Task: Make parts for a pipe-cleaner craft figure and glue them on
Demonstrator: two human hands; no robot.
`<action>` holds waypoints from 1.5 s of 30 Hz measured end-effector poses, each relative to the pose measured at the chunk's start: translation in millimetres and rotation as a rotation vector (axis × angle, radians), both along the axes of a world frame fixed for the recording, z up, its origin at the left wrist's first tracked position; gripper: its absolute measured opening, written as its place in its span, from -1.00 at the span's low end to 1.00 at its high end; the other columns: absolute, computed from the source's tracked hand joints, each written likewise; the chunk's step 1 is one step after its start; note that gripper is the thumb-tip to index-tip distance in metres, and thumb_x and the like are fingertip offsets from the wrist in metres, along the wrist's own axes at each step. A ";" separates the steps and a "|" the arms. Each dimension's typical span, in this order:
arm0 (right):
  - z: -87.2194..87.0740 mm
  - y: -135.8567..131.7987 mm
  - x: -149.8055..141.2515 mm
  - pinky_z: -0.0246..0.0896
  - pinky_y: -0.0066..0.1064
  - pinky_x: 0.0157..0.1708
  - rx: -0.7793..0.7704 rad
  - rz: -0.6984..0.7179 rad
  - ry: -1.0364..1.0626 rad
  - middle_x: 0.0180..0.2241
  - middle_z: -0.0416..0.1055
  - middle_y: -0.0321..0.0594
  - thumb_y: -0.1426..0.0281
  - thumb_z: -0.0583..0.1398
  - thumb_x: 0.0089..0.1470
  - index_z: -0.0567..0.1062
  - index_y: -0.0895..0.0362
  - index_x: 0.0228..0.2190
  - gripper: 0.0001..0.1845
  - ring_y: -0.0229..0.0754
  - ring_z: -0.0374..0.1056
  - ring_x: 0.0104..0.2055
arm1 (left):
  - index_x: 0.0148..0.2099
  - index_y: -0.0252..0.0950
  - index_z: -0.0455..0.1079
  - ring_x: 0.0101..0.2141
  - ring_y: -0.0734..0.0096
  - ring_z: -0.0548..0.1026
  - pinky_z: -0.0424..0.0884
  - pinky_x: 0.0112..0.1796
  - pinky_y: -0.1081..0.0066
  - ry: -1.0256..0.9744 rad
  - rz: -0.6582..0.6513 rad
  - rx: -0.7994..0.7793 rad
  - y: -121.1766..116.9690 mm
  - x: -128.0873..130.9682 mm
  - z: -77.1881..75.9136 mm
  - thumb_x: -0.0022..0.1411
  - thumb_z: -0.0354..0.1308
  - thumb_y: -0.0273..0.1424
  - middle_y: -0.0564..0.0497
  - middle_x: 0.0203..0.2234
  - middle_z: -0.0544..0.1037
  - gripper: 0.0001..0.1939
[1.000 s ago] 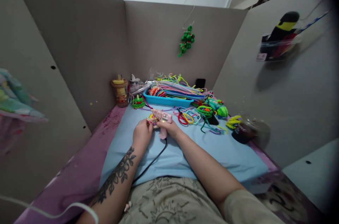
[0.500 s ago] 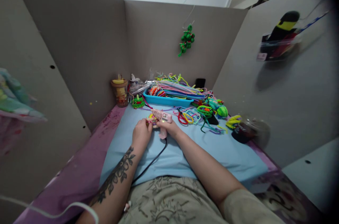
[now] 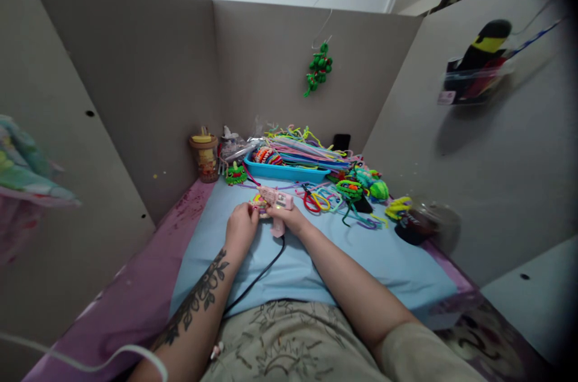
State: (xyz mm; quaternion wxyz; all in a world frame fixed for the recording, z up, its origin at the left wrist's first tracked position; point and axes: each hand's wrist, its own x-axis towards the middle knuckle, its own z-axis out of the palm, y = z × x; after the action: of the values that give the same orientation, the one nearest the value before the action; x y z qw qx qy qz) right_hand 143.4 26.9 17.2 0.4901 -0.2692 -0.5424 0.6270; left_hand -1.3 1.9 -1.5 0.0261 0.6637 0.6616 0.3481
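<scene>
My right hand (image 3: 291, 218) is wrapped round a pink glue gun (image 3: 276, 196), whose black cord (image 3: 264, 270) runs down toward my lap. The gun's nose points up and to the left, over a small multicoloured pipe-cleaner piece (image 3: 259, 201). My left hand (image 3: 242, 222) is closed on the left side of that piece, its fingertips pinching the edge. Both hands meet low over the light blue cloth (image 3: 217, 261). Much of the piece is hidden behind my fingers and the gun.
Behind my hands stands a blue tray (image 3: 289, 173) heaped with pipe cleaners (image 3: 307, 152). A green pipe-cleaner figure (image 3: 235, 174) and a lidded jar (image 3: 206, 159) are at left. Loose loops (image 3: 316, 200), green pieces (image 3: 350, 189) and a dark-based clear container (image 3: 413, 226) lie right. Grey panels enclose the desk.
</scene>
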 end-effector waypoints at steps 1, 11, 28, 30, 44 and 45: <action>-0.2 0.0 0.0 0.28 -0.32 -0.15 0.001 0.004 0.003 -0.27 0.51 -0.24 0.40 0.32 -0.30 0.52 0.09 -0.25 -0.57 -0.12 0.41 -0.20 | -0.33 -0.31 0.35 -0.34 0.32 0.44 0.26 -0.31 0.40 -0.001 -0.001 0.002 0.2 -0.1 -0.4 0.22 -0.03 -0.35 -0.08 -0.39 0.50 -0.82; -0.3 0.3 0.5 0.27 -0.36 -0.15 0.009 0.020 0.017 -0.27 0.50 -0.29 0.44 0.30 -0.28 0.51 0.06 -0.20 -0.53 -0.19 0.41 -0.25 | -0.29 -0.28 0.28 -0.39 0.34 0.42 0.23 -0.38 0.41 -0.034 0.011 0.037 -2.4 -0.5 -1.4 0.21 0.02 -0.32 -0.04 -0.41 0.47 -0.87; 1.3 0.0 0.2 0.27 -0.35 -0.16 0.010 0.028 0.019 -0.24 0.50 -0.26 0.43 0.31 -0.31 0.51 0.06 -0.17 -0.49 -0.14 0.40 -0.19 | -0.35 -0.32 0.37 -0.37 0.36 0.45 0.27 -0.33 0.42 -0.135 -0.024 -0.012 6.1 -1.6 -2.1 0.17 0.04 -0.34 -0.07 -0.41 0.51 -0.84; 2.3 -0.6 -0.1 0.27 -0.35 -0.16 0.010 0.031 0.012 -0.24 0.50 -0.25 0.44 0.31 -0.31 0.51 0.07 -0.18 -0.49 -0.14 0.40 -0.19 | -0.34 -0.33 0.37 -0.37 0.37 0.45 0.27 -0.33 0.42 -0.136 -0.020 -0.018 6.1 -1.3 -1.5 0.17 0.04 -0.34 -0.08 -0.41 0.51 -0.83; 1.2 0.7 0.7 0.28 -0.37 -0.22 0.025 -0.001 -0.012 -0.30 0.50 -0.25 0.44 0.31 -0.30 0.53 0.10 -0.25 -0.58 -0.15 0.40 -0.23 | -0.31 -0.33 0.40 -0.36 0.33 0.46 0.29 -0.32 0.40 -0.164 -0.029 -0.021 5.4 -3.1 -3.8 0.17 0.03 -0.31 -0.08 -0.40 0.53 -0.80; 0.6 1.0 0.9 0.28 -0.38 -0.23 0.026 -0.003 -0.013 -0.31 0.50 -0.25 0.44 0.31 -0.30 0.53 0.10 -0.26 -0.59 -0.15 0.40 -0.23 | -0.31 -0.32 0.40 -0.36 0.33 0.46 0.29 -0.31 0.39 -0.161 -0.028 -0.020 5.6 -3.3 -4.1 0.17 0.02 -0.32 -0.09 -0.40 0.53 -0.80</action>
State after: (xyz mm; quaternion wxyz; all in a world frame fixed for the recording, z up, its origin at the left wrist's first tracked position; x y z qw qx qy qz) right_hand 144.3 27.9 17.8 0.4909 -0.2678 -0.5532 0.6175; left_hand -4.6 7.5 -5.6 0.0906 0.6426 0.6512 0.3934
